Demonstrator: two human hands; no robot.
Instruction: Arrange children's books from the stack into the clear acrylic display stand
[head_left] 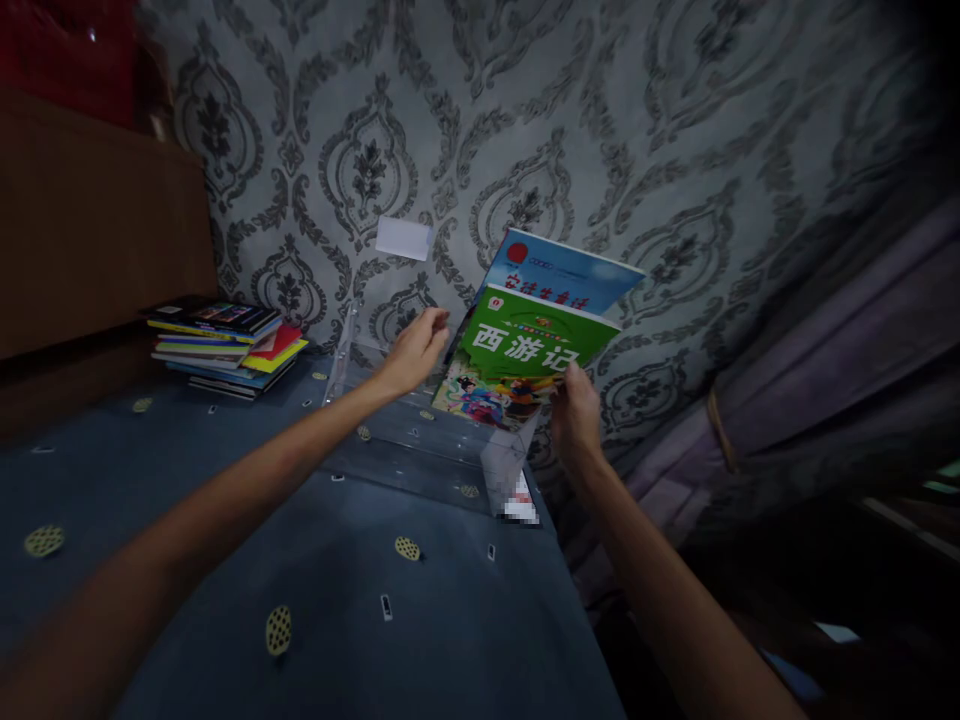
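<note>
Right fingers [572, 377] held an illustrated, white-lettered green book [517, 350], blue book [562, 265] beyond; left fingers [433, 325] curled loosely, free.

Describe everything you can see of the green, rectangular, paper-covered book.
The green, rectangular, paper-covered book looks thin and glossy, with large white Chinese characters, a small emblem in the upper-left corner and colourful cartoon figures along the bottom. It is closed, cover towards the camera, its top edge sloping down to the right. The right hand grips its right edge, thumb on the cover. It overlaps a light-blue, paper-covered book behind. Whether it touches the clear plastic box below is unclear.
</note>
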